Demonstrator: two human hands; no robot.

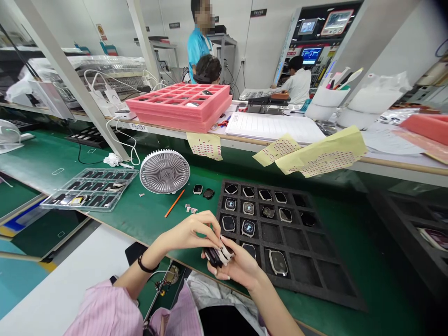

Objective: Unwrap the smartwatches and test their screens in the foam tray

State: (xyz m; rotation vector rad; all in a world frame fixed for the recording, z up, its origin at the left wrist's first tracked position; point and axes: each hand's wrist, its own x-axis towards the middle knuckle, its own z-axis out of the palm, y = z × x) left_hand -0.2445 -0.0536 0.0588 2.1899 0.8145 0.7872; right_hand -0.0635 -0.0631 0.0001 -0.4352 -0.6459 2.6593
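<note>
Several watch cases [217, 255], dark and light ones side by side, are held together over the table's front edge. My right hand [241, 263] is wrapped round them from below and the right. From above, my left hand [199, 229] pinches at the top of the same group with bent fingers; its fingertips partly cover them. Just behind and to the right lies a black foam tray [304, 252] with square compartments. Watches sit in some of these, among them one with a lit face [248, 227] and a silver one [278, 262] near the front.
A round fan [164, 171], an orange stick [174, 203] and two small watch parts [198, 189] are on the green table [140, 226]. A clear tray [91, 189] of parts lies left. Pink foam trays [175, 112] and papers [273, 126] occupy the shelf. People are beyond.
</note>
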